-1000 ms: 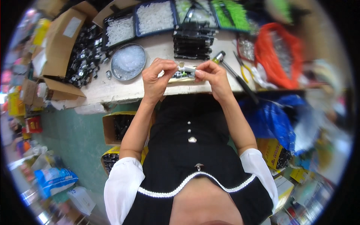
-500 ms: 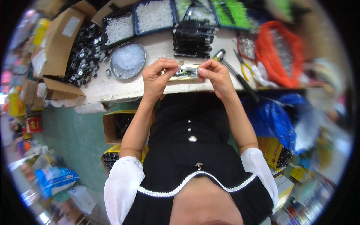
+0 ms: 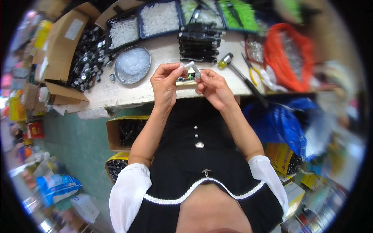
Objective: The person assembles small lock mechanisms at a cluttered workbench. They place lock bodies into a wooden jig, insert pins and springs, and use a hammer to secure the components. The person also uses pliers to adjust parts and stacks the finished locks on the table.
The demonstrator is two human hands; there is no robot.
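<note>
Over the table's near edge, my left hand (image 3: 166,83) pinches a small white plastic piece (image 3: 188,65) between thumb and fingers. My right hand (image 3: 216,88) is closed on a short grey cylindrical piece (image 3: 196,70), held at a slant. The ends of the two pieces meet or nearly meet; I cannot tell whether they are joined. Just beneath, partly covered by my fingers, lies a small assembly with green and dark parts (image 3: 190,77). Beyond my hands stands a stack of black frame-like parts (image 3: 199,43).
A hammer (image 3: 248,82) and yellow-handled pliers (image 3: 251,70) lie to the right, before a red bag (image 3: 311,73). Left are a round metal dish (image 3: 147,70) of clear pieces and a carton (image 3: 64,46) beside black-and-silver parts. Trays (image 3: 159,35) of white and green pieces line the back.
The grey piece has tilted from lying level to a slant, and the white piece now shows at its upper end. My right hand has moved slightly left and down.
</note>
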